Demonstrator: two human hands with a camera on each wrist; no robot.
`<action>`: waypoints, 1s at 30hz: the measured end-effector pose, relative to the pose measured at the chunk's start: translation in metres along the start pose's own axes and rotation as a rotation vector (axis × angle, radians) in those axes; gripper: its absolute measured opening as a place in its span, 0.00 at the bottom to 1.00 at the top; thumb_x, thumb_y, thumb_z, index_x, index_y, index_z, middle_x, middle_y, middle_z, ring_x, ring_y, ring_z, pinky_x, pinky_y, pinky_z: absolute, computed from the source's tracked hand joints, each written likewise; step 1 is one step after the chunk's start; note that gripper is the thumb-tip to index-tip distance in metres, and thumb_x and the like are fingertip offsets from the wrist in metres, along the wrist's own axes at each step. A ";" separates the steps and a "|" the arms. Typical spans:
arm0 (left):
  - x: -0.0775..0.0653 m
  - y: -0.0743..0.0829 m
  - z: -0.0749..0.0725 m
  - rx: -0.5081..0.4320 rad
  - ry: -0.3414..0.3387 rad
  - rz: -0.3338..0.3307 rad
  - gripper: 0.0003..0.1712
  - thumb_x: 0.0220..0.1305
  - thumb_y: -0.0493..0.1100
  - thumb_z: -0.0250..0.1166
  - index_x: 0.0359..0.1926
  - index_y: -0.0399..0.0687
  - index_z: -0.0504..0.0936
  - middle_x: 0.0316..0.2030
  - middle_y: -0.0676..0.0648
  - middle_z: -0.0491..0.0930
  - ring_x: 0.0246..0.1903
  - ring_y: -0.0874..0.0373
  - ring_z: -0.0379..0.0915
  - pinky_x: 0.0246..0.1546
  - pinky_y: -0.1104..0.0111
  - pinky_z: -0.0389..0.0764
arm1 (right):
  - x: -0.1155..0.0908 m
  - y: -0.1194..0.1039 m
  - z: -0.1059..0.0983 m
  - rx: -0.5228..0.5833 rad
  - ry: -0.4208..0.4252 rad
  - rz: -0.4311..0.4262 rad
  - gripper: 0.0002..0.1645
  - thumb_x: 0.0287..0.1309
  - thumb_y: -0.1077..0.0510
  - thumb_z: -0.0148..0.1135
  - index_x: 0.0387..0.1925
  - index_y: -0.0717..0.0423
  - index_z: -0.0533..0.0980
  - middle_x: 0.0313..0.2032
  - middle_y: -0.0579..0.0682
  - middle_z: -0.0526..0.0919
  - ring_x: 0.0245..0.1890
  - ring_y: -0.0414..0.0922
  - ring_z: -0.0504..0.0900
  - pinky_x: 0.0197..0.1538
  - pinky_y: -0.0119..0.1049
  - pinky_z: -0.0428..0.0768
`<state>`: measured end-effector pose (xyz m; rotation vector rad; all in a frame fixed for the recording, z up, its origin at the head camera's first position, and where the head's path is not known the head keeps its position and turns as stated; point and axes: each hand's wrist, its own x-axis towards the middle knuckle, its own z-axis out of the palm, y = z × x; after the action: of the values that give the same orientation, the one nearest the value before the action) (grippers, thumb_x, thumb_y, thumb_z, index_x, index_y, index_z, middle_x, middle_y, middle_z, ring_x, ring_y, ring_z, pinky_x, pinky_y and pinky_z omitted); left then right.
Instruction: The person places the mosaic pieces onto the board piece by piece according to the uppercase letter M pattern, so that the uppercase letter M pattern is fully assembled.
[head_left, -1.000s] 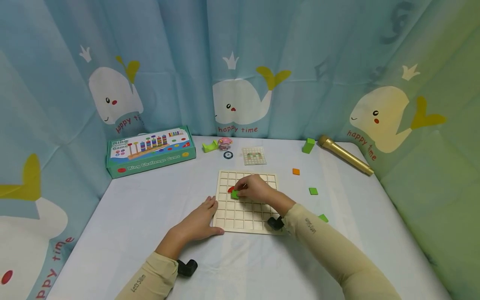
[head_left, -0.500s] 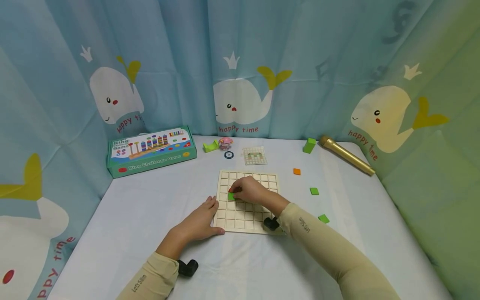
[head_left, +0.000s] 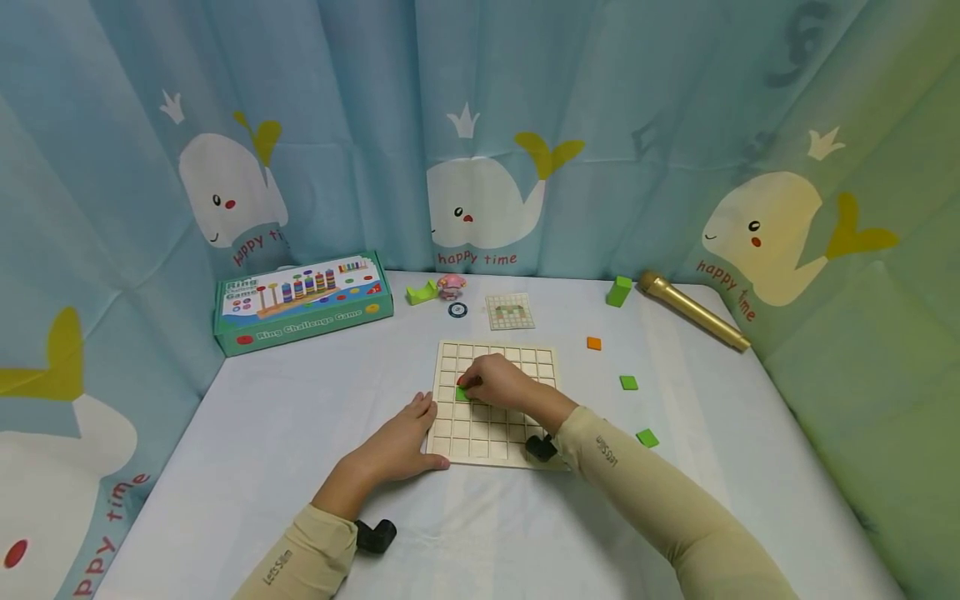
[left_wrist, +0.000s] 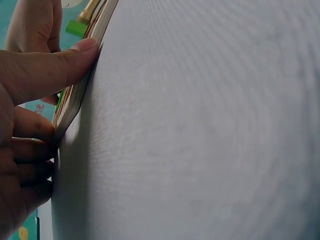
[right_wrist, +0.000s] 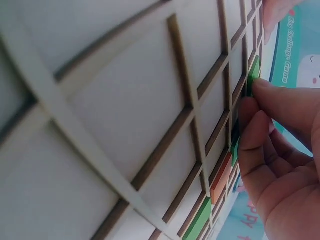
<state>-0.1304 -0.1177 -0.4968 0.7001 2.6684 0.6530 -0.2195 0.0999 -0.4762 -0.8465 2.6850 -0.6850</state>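
A wooden grid board lies on the table before me. My left hand rests at its near left corner, fingers along the left edge and thumb against the front edge. Over the board's left half, my right hand pinches a flat green tile at a grid cell. The right wrist view shows the thumb on that green tile, the other fingers curled close by. A red piece peeks out beside the fingertips. Farther along the grid sit an orange-red tile and another green one.
Right of the board lie an orange tile and green tiles. Behind it is a small pattern card. A pink figure, a green block, a gold microphone and a game box stand along the back.
My right hand has moved slightly left with the green tile, which now sits lined up with a grid cell. The left hand has stayed at the board's corner.
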 end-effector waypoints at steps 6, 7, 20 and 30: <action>0.000 -0.001 0.000 -0.001 0.004 0.002 0.57 0.59 0.61 0.72 0.75 0.30 0.57 0.77 0.36 0.50 0.77 0.44 0.42 0.73 0.54 0.55 | -0.005 0.006 -0.008 0.058 0.025 0.029 0.08 0.62 0.62 0.69 0.42 0.57 0.88 0.42 0.47 0.87 0.45 0.44 0.83 0.49 0.39 0.81; 0.001 -0.001 0.001 0.000 0.004 -0.001 0.57 0.59 0.61 0.72 0.75 0.30 0.57 0.77 0.36 0.50 0.77 0.44 0.42 0.73 0.54 0.55 | -0.006 0.009 -0.011 0.068 0.026 0.044 0.08 0.63 0.61 0.69 0.43 0.55 0.88 0.43 0.46 0.87 0.46 0.44 0.83 0.49 0.40 0.81; 0.002 -0.001 0.003 0.000 0.012 -0.019 0.58 0.58 0.60 0.74 0.75 0.31 0.57 0.77 0.36 0.51 0.77 0.45 0.41 0.73 0.54 0.55 | -0.020 0.068 -0.052 0.093 0.119 0.215 0.09 0.66 0.59 0.66 0.45 0.58 0.86 0.41 0.51 0.85 0.41 0.48 0.82 0.43 0.43 0.81; 0.002 -0.002 0.005 0.003 0.010 -0.022 0.58 0.58 0.60 0.73 0.76 0.31 0.57 0.77 0.37 0.50 0.77 0.46 0.41 0.73 0.55 0.54 | -0.035 0.118 -0.079 0.001 0.231 0.328 0.09 0.63 0.62 0.66 0.43 0.62 0.85 0.43 0.59 0.85 0.41 0.53 0.81 0.41 0.46 0.80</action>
<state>-0.1309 -0.1162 -0.5028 0.6689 2.6824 0.6483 -0.2761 0.2345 -0.4642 -0.3269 2.9264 -0.7420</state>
